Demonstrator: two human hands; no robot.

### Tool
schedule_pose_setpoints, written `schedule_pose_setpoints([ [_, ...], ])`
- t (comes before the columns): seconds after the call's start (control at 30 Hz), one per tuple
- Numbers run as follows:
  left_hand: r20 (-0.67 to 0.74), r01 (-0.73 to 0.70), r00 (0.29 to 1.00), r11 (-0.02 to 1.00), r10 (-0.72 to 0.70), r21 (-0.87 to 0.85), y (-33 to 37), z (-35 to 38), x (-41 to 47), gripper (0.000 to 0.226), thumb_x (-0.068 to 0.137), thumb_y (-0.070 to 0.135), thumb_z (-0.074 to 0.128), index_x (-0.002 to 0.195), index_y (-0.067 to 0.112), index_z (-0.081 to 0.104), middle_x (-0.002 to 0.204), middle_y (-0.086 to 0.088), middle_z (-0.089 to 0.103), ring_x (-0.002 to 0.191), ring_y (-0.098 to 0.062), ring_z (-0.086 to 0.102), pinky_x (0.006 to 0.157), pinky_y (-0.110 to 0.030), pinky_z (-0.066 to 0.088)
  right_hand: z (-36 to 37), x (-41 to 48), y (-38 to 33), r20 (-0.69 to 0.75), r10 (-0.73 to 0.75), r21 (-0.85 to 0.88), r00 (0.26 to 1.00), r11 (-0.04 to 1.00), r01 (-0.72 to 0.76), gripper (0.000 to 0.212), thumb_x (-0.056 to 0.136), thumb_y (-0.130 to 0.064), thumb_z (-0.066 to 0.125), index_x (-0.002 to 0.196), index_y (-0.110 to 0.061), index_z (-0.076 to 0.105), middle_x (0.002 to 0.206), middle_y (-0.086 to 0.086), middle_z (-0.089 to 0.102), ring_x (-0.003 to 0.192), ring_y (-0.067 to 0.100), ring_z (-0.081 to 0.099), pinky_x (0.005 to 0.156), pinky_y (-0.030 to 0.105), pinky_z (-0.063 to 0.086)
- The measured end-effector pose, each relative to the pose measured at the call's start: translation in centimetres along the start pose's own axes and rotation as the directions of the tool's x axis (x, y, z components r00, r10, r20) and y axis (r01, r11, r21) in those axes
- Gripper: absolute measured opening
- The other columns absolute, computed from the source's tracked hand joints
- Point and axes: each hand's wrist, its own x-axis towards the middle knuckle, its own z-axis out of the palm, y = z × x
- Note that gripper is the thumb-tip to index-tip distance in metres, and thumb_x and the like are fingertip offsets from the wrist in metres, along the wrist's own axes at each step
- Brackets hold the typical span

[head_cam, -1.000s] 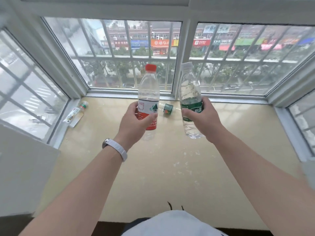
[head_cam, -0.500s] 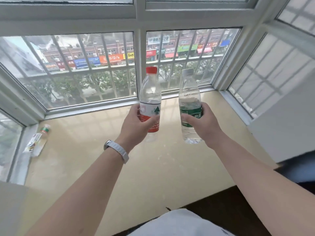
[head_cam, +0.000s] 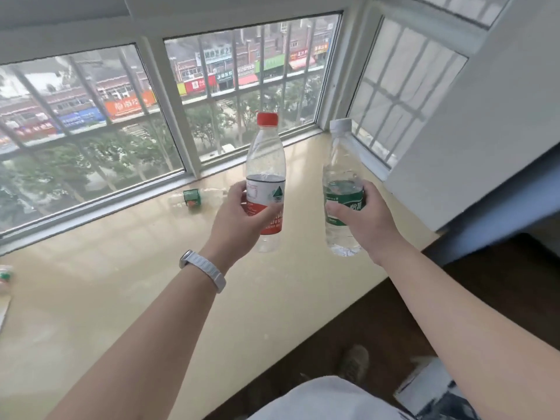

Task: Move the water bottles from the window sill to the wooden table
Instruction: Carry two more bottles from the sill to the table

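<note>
My left hand (head_cam: 239, 219) grips a clear water bottle with a red cap and red label (head_cam: 266, 165), upright, lifted above the cream window sill (head_cam: 127, 292). My right hand (head_cam: 363, 222) grips a second clear bottle with a white cap and green label (head_cam: 341, 165), also upright and off the sill. The two bottles hang side by side, a hand's width apart. A third bottle with a green label (head_cam: 194, 200) lies on its side on the sill near the window frame. No wooden table is in view.
A barred window (head_cam: 121, 122) runs behind the sill. At the left edge of the sill lies a flat packet (head_cam: 4, 283). A white wall (head_cam: 485, 131) and a dark blue ledge (head_cam: 500, 207) stand at the right. Dark floor (head_cam: 378, 334) and a shoe (head_cam: 353, 363) lie below.
The view has swung to the right and pulled back from the sill. Both hands keep their bottles upright; the wall, ledge and floor have come into view on the right.
</note>
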Motion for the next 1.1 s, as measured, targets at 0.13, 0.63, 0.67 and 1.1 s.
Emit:
schedule_pose_setpoints([
  [0.13, 0.048, -0.002, 0.999, 1.000, 0.001, 0.016, 0.8, 4.5, 1.1, 0.055, 0.067, 0.053, 0.079, 0.114, 0.040, 0.054, 0.103, 0.013, 0.070, 0.084, 0.003, 0.068, 0.072, -0.025, 0.057, -4.3, 0.6, 1.1, -0.051, 0.012, 0.017, 0.999, 1.000, -0.011, 0.044, 0.069, -0.036, 0.082, 0.105, -0.043, 0.057, 0.095, -0.024, 0.068, 0.086, -0.002, 0.066, 0.069, 0.016, 0.050],
  [0.63, 0.348, -0.096, 0.936, 0.992, 0.060, 0.087, 8.4, 30.3, 5.7, 0.056, 0.072, 0.045, 0.082, 0.120, 0.033, 0.056, 0.104, 0.010, 0.071, 0.085, 0.001, 0.070, 0.062, -0.014, 0.053, -28.4, 3.1, 6.5, -0.405, 0.107, 0.196, 0.908, 0.980, -0.028, 0.043, 0.065, -0.036, 0.083, 0.101, -0.039, 0.060, 0.089, -0.018, 0.071, 0.076, 0.002, 0.069, 0.056, 0.015, 0.051],
  [0.67, 0.376, -0.111, 0.924, 0.990, 0.069, 0.091, 8.8, 32.3, 5.8, 0.057, 0.072, 0.045, 0.082, 0.121, 0.032, 0.056, 0.105, 0.010, 0.071, 0.086, 0.001, 0.069, 0.062, -0.014, 0.053, -30.1, 3.0, 7.0, -0.425, 0.116, 0.217, 0.898, 0.976, -0.024, 0.043, 0.066, -0.033, 0.083, 0.102, -0.037, 0.060, 0.088, -0.017, 0.072, 0.074, 0.003, 0.070, 0.054, 0.016, 0.051],
  [1.1, 0.682, -0.235, 0.716, 0.971, 0.149, 0.035, 14.2, 55.4, 3.4, 0.044, 0.075, 0.043, 0.080, 0.112, 0.036, 0.058, 0.100, 0.017, 0.072, 0.089, -0.002, 0.071, 0.073, -0.023, 0.058, -49.0, -1.8, 12.2, -0.735, 0.172, 0.183, 0.656, 0.982, -0.052, 0.044, 0.064, -0.033, 0.083, 0.098, -0.043, 0.057, 0.091, -0.022, 0.071, 0.080, 0.000, 0.068, 0.072, 0.029, 0.053],
])
